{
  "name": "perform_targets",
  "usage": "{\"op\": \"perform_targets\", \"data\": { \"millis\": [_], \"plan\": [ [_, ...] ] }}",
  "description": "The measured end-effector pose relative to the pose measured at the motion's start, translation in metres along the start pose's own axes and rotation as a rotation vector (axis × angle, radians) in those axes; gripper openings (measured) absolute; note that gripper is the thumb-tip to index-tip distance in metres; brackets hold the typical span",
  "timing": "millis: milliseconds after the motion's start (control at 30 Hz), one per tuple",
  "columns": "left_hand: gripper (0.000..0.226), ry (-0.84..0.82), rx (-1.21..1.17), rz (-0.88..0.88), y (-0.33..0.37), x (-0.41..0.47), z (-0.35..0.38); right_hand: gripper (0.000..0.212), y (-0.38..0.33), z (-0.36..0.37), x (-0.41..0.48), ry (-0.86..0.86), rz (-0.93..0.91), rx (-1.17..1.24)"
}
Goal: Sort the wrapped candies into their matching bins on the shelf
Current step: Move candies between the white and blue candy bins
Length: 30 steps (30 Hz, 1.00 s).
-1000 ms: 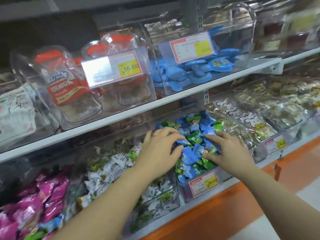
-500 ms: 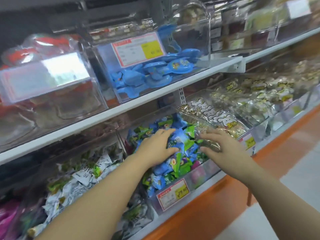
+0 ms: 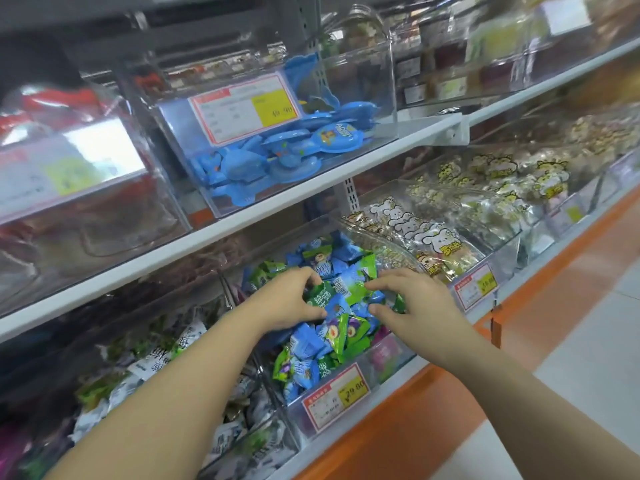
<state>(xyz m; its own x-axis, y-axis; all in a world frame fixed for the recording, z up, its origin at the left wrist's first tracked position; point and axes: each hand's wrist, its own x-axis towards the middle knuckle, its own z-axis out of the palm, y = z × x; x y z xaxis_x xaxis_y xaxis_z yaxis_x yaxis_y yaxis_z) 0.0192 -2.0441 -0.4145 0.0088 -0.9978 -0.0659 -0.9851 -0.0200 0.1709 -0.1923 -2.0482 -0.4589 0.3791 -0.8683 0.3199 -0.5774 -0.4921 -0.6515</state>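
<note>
Two white shop shelves (image 3: 207,233) carry clear bins. In the lower middle bin (image 3: 389,362), blue and green candies (image 3: 311,344) lie heaped. The left hand (image 3: 291,299) pinches some between curled fingers and thumb. The right hand (image 3: 412,303) reaches in palm down, fingertips and thumb apart on the heap; whether it grips, I cannot tell.

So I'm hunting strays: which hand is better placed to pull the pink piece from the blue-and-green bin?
Right, probably. The right hand is just above the pink piece near the bin's front right corner; the left hand is across the pile, farther from it.
</note>
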Motion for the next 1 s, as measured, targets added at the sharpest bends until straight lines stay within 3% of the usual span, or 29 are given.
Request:
{"op": "perform_targets", "data": {
  "millis": [133,300,400,600,767,1000],
  "plan": [
    [0.04,0.111,-0.109,0.009,-0.001,-0.011,-0.003,0.026,-0.003,0.0,-0.001,0.032,-0.013,0.029],
    [0.042,0.45,-0.216,0.12,0.005,-0.038,-0.012,0.024,-0.015,0.0,-0.001,0.063,-0.048,0.055],
    [0.046,0.572,-0.187,0.188,-0.001,-0.061,-0.013,0.024,-0.038,0.007,-0.003,0.089,-0.092,0.082],
    [0.046,0.65,-0.247,0.047,-0.036,-0.119,-0.013,0.031,-0.083,0.041,-0.022,-0.101,-0.17,0.011],
    [0.043,0.699,-0.223,0.029,-0.075,-0.193,-0.013,0.031,-0.13,0.067,-0.039,-0.153,-0.325,-0.038],
    [0.043,0.804,-0.19,-0.144,-0.146,-0.306,-0.01,0.03,-0.231,0.125,-0.076,-0.257,-0.461,0.104]
  ]
}}
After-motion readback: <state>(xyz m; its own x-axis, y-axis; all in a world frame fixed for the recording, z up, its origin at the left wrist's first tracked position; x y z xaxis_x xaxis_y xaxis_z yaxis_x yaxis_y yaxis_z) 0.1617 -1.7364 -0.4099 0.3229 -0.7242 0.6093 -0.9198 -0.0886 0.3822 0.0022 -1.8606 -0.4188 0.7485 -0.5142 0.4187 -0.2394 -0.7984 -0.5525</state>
